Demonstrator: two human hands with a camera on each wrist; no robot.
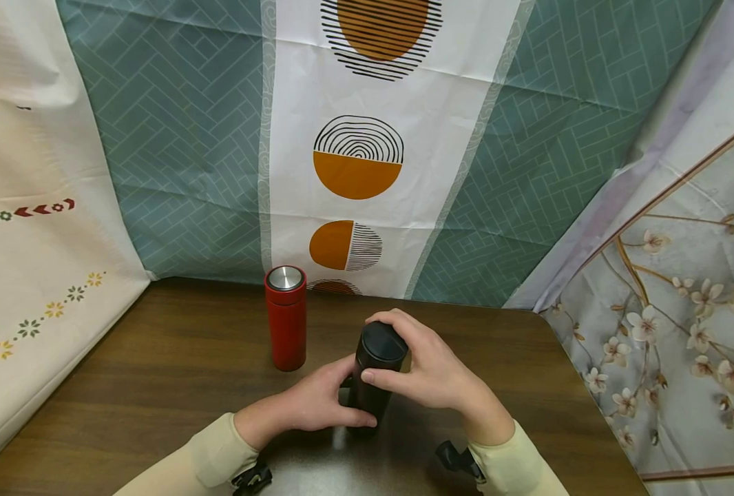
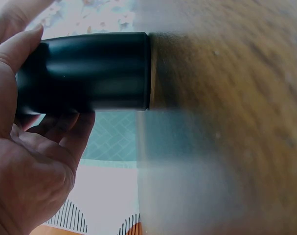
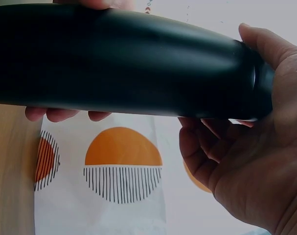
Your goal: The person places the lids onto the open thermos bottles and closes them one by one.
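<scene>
A black thermos bottle [image 1: 373, 393] stands upright, its base at the table surface in the left wrist view. My left hand [image 1: 319, 398] grips it low on the body from the left, thumb in front and fingers behind. Around its top, at the dark lid [image 1: 383, 342], my right hand [image 1: 432, 362] curls its fingers and thumb from the right. The right wrist view shows the bottle's smooth side [image 3: 124, 63] between both hands. To the left and farther back, apart from both hands, is a red thermos bottle [image 1: 287, 331] with a silver-topped lid.
The brown wooden table [image 1: 156, 386] runs back to a hanging teal and white patterned cloth [image 1: 181, 138]. A cream cloth [image 1: 26, 275] borders the left side, and a flowered cloth [image 1: 670, 331] the right. Dark straps sit at both wrists.
</scene>
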